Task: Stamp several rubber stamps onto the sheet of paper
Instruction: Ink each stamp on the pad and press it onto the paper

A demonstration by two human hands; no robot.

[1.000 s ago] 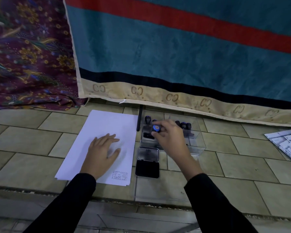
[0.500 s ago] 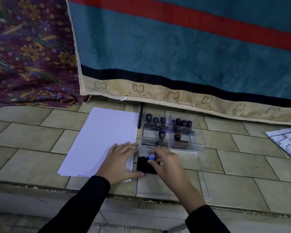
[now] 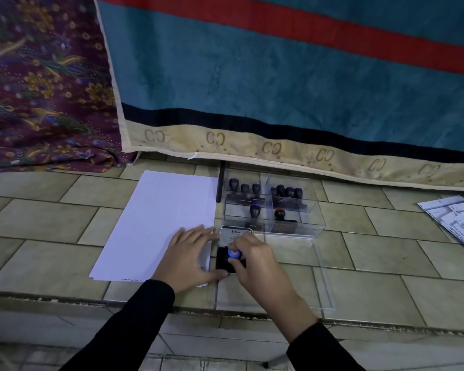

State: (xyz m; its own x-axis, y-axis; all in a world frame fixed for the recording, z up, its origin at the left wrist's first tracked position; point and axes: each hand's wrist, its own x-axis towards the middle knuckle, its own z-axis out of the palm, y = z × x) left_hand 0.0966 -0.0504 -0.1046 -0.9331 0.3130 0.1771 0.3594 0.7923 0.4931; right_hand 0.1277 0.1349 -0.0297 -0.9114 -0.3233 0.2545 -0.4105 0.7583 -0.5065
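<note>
A white sheet of paper lies on the tiled ledge, with stamped marks at its near edge. My left hand rests flat on its near right corner, thumb touching the ink pad. My right hand grips a blue-topped rubber stamp and holds it down on the black ink pad, whose open lid lies behind. A clear box behind the pad holds several dark-handled stamps.
A black pen lies between the paper and the box. The box's clear lid lies flat at the near right. Printed papers sit at far right. Hanging cloths back the ledge, whose front edge runs close to my arms.
My right hand carried the blue-topped stamp from the box toward me, down onto the ink pad. My left hand slid from the paper's middle to its near right corner beside the pad.
</note>
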